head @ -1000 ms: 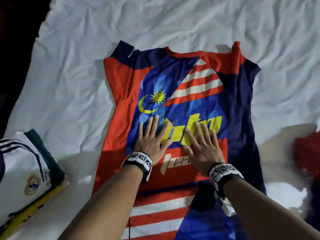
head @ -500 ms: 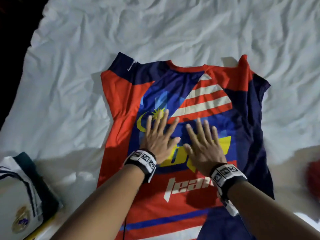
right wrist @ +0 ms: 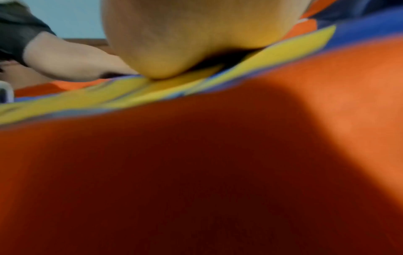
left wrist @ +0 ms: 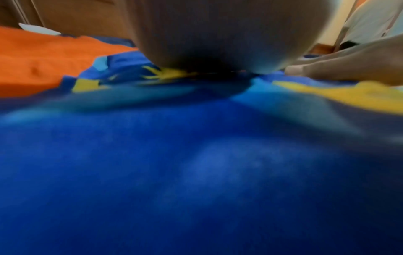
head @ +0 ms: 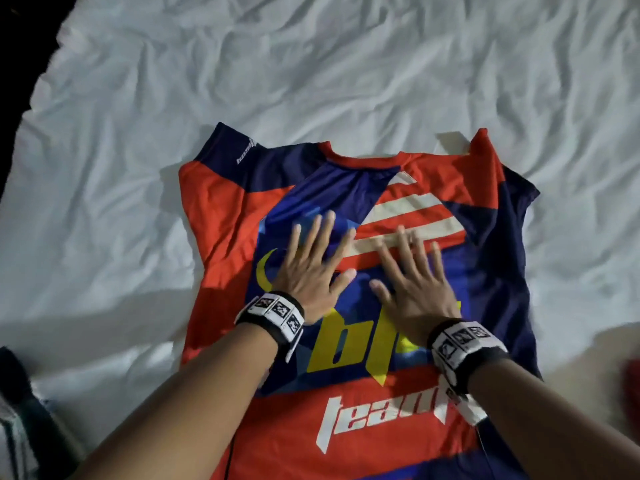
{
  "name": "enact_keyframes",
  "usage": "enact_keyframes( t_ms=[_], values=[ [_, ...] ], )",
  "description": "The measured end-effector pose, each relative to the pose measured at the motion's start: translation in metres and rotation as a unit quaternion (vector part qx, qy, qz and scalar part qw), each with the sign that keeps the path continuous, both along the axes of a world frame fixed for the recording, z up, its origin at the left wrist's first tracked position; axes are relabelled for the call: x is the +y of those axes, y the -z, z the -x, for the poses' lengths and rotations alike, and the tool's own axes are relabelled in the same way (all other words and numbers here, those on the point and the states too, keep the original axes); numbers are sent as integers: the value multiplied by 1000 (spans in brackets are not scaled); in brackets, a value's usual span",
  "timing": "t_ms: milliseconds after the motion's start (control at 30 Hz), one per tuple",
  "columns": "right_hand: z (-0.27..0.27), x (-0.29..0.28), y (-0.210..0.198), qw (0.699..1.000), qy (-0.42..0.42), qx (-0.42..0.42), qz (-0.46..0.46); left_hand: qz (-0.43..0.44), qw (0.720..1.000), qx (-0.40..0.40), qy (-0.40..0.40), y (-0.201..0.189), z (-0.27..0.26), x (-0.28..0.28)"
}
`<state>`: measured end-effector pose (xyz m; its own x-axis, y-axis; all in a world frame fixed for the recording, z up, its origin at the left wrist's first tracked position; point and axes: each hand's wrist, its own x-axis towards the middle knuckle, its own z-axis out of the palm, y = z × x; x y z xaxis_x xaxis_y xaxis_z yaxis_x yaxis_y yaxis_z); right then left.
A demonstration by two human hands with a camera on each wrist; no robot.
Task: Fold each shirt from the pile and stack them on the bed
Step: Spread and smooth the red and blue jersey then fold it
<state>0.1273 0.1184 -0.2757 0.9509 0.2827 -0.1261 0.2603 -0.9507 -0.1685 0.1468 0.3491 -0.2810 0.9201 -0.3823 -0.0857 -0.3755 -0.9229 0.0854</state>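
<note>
A red, blue and navy jersey [head: 225,216] with a yellow crescent, white stripes and white lettering lies spread flat on the white bed sheet [head: 311,81], collar away from me. My left hand [head: 311,265] presses flat on its blue chest area, fingers straight and spread. My right hand [head: 414,278] presses flat beside it over the stripes, fingers also straight. The wrist views are blurred; they show each palm heel on the jersey fabric [left wrist: 196,172] [right wrist: 196,172].
A folded white and dark green shirt [head: 17,438] lies at the lower left edge of the bed. A red garment [head: 632,375] peeks in at the right edge. The sheet's dark left edge [head: 20,98] marks the bed's side.
Both flat hands have slid up the jersey from the yellow lettering toward the collar, smoothing the fabric. The view has shifted, so the folded shirt sits lower left.
</note>
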Motion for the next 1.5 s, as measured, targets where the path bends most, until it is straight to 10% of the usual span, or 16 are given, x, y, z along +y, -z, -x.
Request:
enact_keyframes(
  t_ms=[200,400,833,1167,1500],
  values=[
    [-18,-20,-4,987,138,59,-57,-8,972,7,-234,15,-14,14],
    [-66,-86,-43,927,255,-186,-205,67,996,-21,-56,-11,-17,-93],
    [-143,-164,-51,906,352,126,-200,100,989,58,-93,25,-10,-191],
    [-55,-249,-49,679,638,22,-364,73,991,27,-105,31,-9,-196],
    [-36,-251,-45,680,607,-32,-410,46,992,31,-111,34,-9,-197]
  ],
)
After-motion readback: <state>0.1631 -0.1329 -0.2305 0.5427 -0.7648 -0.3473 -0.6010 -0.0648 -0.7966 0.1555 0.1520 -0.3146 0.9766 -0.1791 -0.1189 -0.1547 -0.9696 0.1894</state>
